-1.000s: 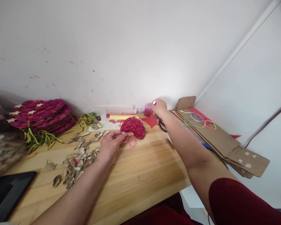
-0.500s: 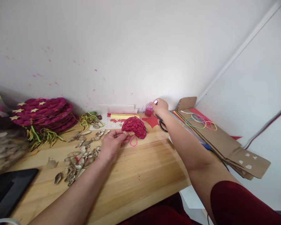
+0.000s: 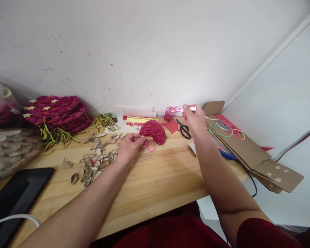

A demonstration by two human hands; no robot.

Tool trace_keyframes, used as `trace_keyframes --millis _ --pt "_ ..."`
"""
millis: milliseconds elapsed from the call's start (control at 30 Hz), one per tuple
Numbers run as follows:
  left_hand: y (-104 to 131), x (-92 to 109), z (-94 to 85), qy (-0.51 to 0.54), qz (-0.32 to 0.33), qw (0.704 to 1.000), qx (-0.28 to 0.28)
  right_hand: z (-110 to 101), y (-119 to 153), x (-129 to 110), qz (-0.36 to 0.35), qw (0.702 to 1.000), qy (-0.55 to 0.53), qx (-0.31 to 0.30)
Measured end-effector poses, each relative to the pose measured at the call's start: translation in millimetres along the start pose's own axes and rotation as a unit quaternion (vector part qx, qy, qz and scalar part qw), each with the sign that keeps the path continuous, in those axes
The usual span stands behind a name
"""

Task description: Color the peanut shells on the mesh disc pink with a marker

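My left hand (image 3: 131,146) pinches the left edge of a fan-shaped magenta craft piece (image 3: 153,132), covered in overlapping painted shells, just above the wooden table. A pink cord loop (image 3: 151,146) hangs from its lower edge. In my right hand (image 3: 194,117) is a white-handled paintbrush (image 3: 179,110), held level, its tip stained pink. That tip is by a small cup of pink paint (image 3: 168,115) against the wall. Below my right hand lie black-handled scissors (image 3: 185,132), beside a cut piece of red paper (image 3: 172,127).
Loose brown shells (image 3: 98,163) are scattered left of my left hand. Stacked magenta pieces with yellow stars (image 3: 58,112) stand at the back left, near a black tablet (image 3: 18,196). Cardboard (image 3: 248,155), coloured cords (image 3: 228,129) and a blue-handled tool (image 3: 227,155) lie on the right.
My right hand has drawn back to the right from the paint cup, bringing the paintbrush into full view. My left hand keeps its hold on the craft piece. The whole view has shifted slightly.
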State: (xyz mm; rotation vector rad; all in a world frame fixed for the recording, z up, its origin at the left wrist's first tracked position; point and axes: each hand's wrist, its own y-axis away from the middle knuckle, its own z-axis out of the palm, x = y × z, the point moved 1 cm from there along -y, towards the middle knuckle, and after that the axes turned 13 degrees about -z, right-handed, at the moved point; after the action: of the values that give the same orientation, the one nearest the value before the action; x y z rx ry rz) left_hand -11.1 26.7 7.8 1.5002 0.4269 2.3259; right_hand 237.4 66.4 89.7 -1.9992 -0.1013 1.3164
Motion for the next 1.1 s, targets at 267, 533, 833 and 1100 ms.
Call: trace_keyframes --millis 267,533,833,1100 --pt "0.8 -1.7 0.4 -0.008 0.019 1.0 -0.004 25.7 80.2 -33.5 0.035 0.988 -0.123 -0.082" --pt "-7.0 -9.5 -4.9 -0.071 0.067 0.995 0.002 34.0 99.3 -26.6 -0.028 0.991 -0.081 -0.099" --pt "-5.2 -8.9 -5.0 -0.114 0.089 0.989 0.013 33.5 102.9 -25.6 -0.024 0.988 -0.1 -0.116" --pt "-5.6 -11.3 -4.9 -0.124 0.106 0.986 0.014 32.7 99.7 -18.0 0.007 0.991 -0.084 -0.105"
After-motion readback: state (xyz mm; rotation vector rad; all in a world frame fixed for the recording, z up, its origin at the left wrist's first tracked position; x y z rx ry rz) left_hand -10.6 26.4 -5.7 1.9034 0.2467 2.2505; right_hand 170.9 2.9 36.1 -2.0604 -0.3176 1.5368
